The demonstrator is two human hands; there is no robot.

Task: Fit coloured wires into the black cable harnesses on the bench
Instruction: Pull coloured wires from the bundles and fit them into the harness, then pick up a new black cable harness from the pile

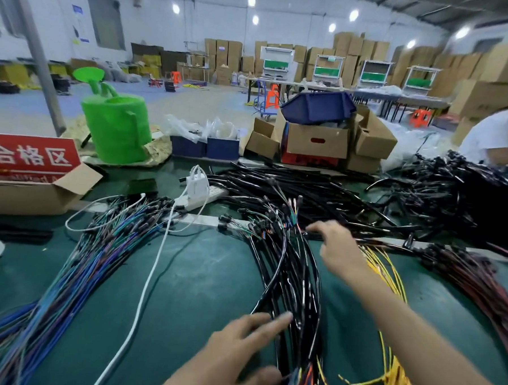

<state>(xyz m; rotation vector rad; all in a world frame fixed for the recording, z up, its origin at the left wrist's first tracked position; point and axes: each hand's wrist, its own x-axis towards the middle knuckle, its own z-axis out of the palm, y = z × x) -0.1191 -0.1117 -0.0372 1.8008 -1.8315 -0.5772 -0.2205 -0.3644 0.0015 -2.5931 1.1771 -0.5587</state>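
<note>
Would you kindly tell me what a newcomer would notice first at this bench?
The bright green watering can at the far left stands out most. Then the black harness bundle down the bench's centre, the left hand laid on it, the right hand over its far end, yellow wires to its right.

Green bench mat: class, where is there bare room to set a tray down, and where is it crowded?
Widest bare patch: between the white cable and the black harness bundle. A narrower one lies between yellow wires and red wires. Crowded: the black pile behind.
</note>
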